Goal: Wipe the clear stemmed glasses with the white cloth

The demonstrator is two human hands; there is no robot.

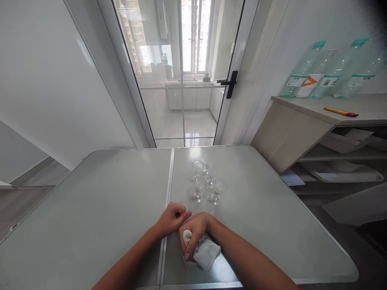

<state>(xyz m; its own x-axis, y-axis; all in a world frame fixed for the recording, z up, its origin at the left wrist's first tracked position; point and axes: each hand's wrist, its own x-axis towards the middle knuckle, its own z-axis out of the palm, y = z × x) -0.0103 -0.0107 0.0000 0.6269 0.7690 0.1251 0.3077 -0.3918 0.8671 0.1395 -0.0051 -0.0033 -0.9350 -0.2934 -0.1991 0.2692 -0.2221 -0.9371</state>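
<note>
My right hand [195, 231] is closed around a bunched white cloth [204, 251] and presses it onto the grey table [90, 209] near the front edge. My left hand [172, 218] rests just to its left as a loose fist, fingers curled, with nothing visible in it, touching the right wrist. Several small clear stemmed glasses [208, 183] stand upright in a cluster a short way beyond both hands, near the table's middle seam.
A glass sliding door [181, 72] with a black handle stands behind the table. At the right, a wooden shelf unit [302, 125] carries large water bottles [329, 70] and a red-tipped yellow tool [341, 112].
</note>
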